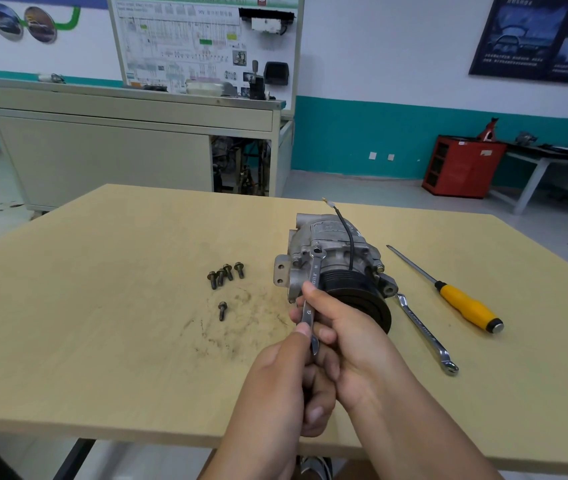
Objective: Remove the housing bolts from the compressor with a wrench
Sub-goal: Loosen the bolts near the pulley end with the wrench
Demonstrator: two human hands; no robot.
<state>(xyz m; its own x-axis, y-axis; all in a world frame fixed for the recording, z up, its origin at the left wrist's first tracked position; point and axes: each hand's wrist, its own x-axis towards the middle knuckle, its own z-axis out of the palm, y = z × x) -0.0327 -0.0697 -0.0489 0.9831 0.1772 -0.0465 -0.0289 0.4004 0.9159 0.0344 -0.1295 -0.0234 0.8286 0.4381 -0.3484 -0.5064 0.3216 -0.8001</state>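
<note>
Five loose bolts [228,271] lie on the worktop [102,306], left of the work. Left hand [286,375] and right hand [348,334]: both grips curled round the shank of the wrench [312,296]. Its open end sits on a bolt head [316,251] atop the compressor [331,244], mid-worktop. The cast body is likely heavy and rigid, but it is unbraced and may rock under torque. The wrench is thin, smooth steel and best held near the tail. A spare wrench [426,332] and a screwdriver [462,303] lie to the right.
</note>
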